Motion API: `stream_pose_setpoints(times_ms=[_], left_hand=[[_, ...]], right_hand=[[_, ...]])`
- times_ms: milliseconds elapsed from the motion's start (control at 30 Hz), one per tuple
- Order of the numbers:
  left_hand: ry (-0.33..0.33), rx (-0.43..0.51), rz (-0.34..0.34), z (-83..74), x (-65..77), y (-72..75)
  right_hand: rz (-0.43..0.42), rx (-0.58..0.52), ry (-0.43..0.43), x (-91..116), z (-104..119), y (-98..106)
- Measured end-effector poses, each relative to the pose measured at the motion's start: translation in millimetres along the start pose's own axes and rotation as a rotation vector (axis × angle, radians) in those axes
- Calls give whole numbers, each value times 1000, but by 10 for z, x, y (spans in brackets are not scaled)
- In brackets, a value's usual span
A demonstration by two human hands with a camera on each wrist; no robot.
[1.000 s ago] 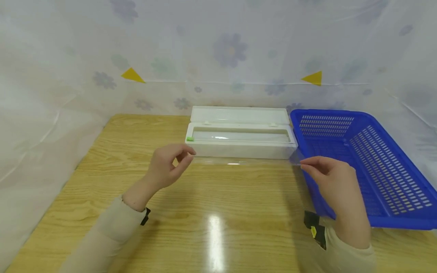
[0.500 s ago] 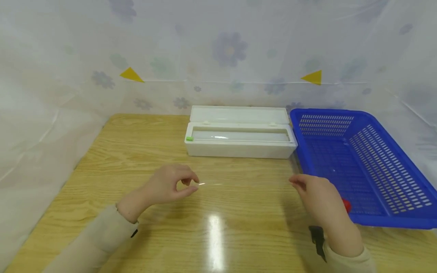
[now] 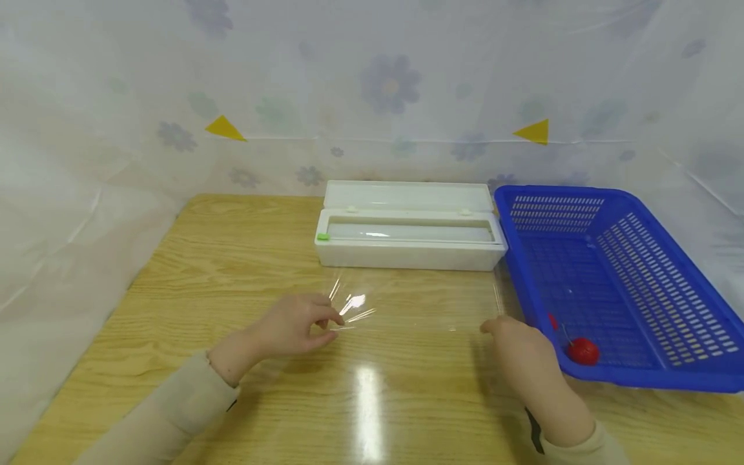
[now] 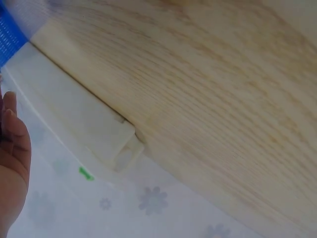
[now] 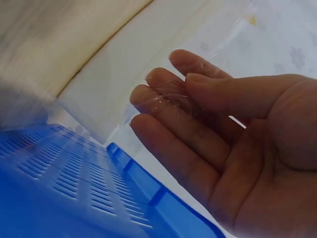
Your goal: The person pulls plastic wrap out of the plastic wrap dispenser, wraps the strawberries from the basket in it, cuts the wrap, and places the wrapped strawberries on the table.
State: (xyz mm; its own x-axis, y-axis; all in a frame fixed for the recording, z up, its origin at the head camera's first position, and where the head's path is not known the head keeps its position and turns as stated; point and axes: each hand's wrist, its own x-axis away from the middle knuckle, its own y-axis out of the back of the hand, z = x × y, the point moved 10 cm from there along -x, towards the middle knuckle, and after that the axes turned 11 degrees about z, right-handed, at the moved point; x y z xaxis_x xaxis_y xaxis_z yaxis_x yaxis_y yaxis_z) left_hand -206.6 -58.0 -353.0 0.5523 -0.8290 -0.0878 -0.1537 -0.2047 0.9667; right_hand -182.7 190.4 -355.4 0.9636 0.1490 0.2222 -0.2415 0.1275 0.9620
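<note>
Now, clear film [image 3: 401, 305]: one sheet, lying between the box and the two hands, over the wooden table [image 3: 244, 245]; within the last second its near edge has travelled from close by the box toward the person, and what showed half a second ago as little more than a bright thread now shows as a broad, creased surface

Meaning of the change: a greater length seems to be out, so the drawing of film looks well under way; whether its far end is cut, I cannot tell from here

Left hand [image 3: 296, 324]: one of two, thumb and fingers narrow, pinching the near left corner, with bright creases fanning from the fingertips

Right hand [image 3: 523, 352]: second of two, thumb pressed to the fingers on the near right corner; film wrinkles across the fingertips

White box [image 3: 409, 256]: one, unmoved, with one lid [image 3: 407, 196] tipped back and one green tab [image 3: 322, 237] at its left front corner

Blue basket [image 3: 668, 380]: one, just beside the box, right-hand side

Red fruit [image 3: 583, 351]: one whole, stemmed, in the basket, uncovered as the right hand shifted; also one red piece [image 3: 552, 321], partly hidden

Yellow triangles [image 3: 533, 132]: two, on one flowered backdrop [image 3: 389, 39]
</note>
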Motion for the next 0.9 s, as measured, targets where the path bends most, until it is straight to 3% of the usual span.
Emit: stream_pose_setpoints(times_ms=[133, 333, 600, 900], left_hand=[[33, -5, 49, 17, -2, -71], [47, 4, 58, 27, 4, -117], [84, 23, 115, 60, 19, -181], [60, 32, 126, 28, 25, -222]], right_hand=[[-10, 13, 9, 7, -9, -43], [5, 42, 7, 0, -15, -105], [-69, 67, 46, 30, 22, -102], [-125, 103, 67, 67, 43, -114]])
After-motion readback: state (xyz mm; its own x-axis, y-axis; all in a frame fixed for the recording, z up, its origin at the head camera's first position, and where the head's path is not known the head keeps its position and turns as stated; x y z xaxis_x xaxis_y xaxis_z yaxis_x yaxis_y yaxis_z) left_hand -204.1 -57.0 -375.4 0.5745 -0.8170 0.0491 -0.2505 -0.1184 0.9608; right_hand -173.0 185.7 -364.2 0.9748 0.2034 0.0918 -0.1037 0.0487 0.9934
